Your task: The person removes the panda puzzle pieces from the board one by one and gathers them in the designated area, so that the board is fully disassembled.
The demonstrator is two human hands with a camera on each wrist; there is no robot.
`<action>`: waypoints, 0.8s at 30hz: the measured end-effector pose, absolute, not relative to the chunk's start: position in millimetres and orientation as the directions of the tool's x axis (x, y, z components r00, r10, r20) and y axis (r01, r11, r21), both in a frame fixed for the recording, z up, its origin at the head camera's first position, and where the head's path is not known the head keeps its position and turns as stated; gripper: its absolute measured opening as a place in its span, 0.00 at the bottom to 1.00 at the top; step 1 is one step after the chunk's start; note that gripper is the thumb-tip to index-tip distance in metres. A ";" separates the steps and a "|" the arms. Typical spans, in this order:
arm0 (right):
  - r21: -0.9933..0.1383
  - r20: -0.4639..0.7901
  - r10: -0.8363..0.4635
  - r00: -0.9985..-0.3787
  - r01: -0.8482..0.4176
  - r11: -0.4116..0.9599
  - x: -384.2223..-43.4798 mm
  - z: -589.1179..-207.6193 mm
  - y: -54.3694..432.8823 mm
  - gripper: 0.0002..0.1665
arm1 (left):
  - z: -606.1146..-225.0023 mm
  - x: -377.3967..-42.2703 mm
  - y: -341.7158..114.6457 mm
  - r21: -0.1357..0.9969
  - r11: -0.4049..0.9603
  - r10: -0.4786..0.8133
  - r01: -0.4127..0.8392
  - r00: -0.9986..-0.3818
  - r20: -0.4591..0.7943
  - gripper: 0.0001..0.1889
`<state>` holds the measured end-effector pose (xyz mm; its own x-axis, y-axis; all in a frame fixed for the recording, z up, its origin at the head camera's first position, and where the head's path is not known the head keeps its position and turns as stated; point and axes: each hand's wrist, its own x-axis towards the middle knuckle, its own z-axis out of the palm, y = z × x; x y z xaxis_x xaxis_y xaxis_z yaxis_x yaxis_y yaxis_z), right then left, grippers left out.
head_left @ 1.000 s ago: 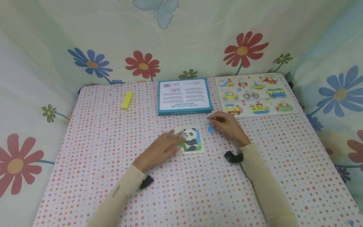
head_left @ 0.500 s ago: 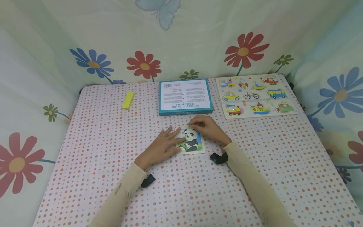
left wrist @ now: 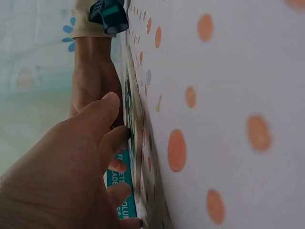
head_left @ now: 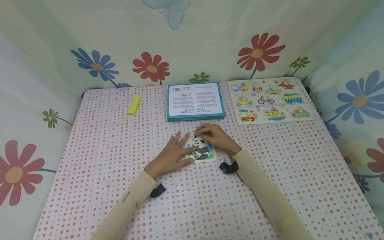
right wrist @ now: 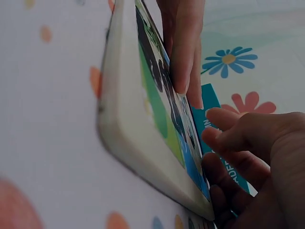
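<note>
A small square panda jigsaw puzzle (head_left: pixel 207 156) lies flat on the dotted tablecloth. Along its left side my left hand (head_left: pixel 168 156) rests with fingers spread, the fingertips over the picture. My right hand (head_left: pixel 216 136) is at the top edge, thumb and forefinger drawn together as if pinching a puzzle piece, which the fingers hide. From the right wrist, the pale border of the puzzle (right wrist: pixel 119 109) appears close up, with fingers of the right hand (right wrist: pixel 257 157) right at its corner. The left wrist view shows the board edge-on beside the left fingers (left wrist: pixel 114 143).
Behind the puzzle lies a teal-edged box (head_left: pixel 195 101) with printed text. To its right is a vehicle puzzle board (head_left: pixel 270 101), and a yellow block (head_left: pixel 134 105) lies at the back left. A floral curtain (head_left: pixel 204 40) hangs beyond the table.
My right hand has moved left, from beside a blue piece on the cloth to the puzzle's top edge. That blue piece is now mostly out of sight. My left hand's fingers have spread.
</note>
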<state>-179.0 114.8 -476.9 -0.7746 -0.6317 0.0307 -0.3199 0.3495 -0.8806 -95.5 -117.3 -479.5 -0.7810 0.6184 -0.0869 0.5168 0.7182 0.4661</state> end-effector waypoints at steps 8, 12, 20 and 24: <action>-0.870 0.003 -0.659 -0.752 -0.327 0.370 -179.9 -477.6 115.5 0.16 | -477.6 -95.6 -116.7 0.461 0.729 0.611 0.506 -0.784 -0.105 0.29; -0.851 0.005 -0.685 -0.729 -0.363 0.380 -180.1 -479.4 116.0 0.18 | -476.0 -95.3 -116.1 0.459 0.735 0.608 0.499 -0.785 -0.121 0.28; -0.841 0.016 -0.710 -0.704 -0.394 0.371 -179.6 -479.0 115.9 0.21 | -474.2 -94.5 -115.0 0.463 0.736 0.603 0.494 -0.790 -0.116 0.28; -0.833 0.018 -0.709 -0.705 -0.403 0.380 -179.6 -476.9 114.7 0.22 | -475.1 -94.8 -114.9 0.470 0.733 0.604 0.492 -0.788 -0.118 0.28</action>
